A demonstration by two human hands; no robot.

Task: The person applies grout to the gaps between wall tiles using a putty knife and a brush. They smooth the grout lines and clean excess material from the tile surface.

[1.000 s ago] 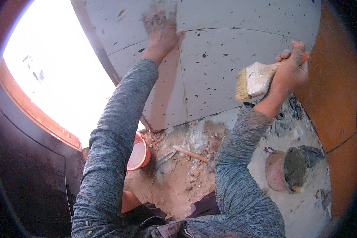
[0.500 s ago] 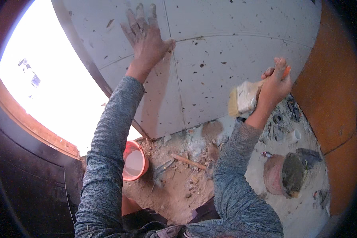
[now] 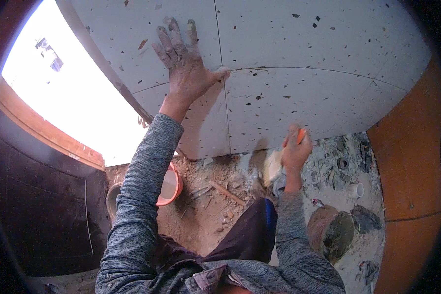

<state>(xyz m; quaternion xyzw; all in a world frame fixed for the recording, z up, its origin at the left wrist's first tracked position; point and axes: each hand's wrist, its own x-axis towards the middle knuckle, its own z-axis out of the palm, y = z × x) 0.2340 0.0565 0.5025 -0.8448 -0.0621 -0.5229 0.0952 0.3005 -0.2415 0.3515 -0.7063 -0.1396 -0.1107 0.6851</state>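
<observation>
Fingers spread and dusty, my left hand point(image 3: 185, 78) lies flat on the speckled white tile wall point(image 3: 289, 93), its thumb over a joint between tiles. My right hand point(image 3: 298, 149) is closed round the handle of a wide paintbrush point(image 3: 273, 167), whose orange handle end shows above the fist. The pale bristles point down and left, held in the air near the wall's lower edge. Below my left forearm stands an orange bucket point(image 3: 177, 186) with greyish liquid in it, partly hidden by my sleeve.
A wooden-handled tool point(image 3: 228, 192) lies on the dirt floor beside thin metal tools. On the right are a mud-caked bucket point(image 3: 330, 232), a white pipe piece point(image 3: 357, 190) and rubble point(image 3: 330, 164). A brown panel point(image 3: 406, 186) bounds the right side; a bright opening is at the left.
My right hand has moved down and left with the paintbrush, away from the tile wall. My left hand keeps its place on the wall. The view has shifted, and my knee now shows.
</observation>
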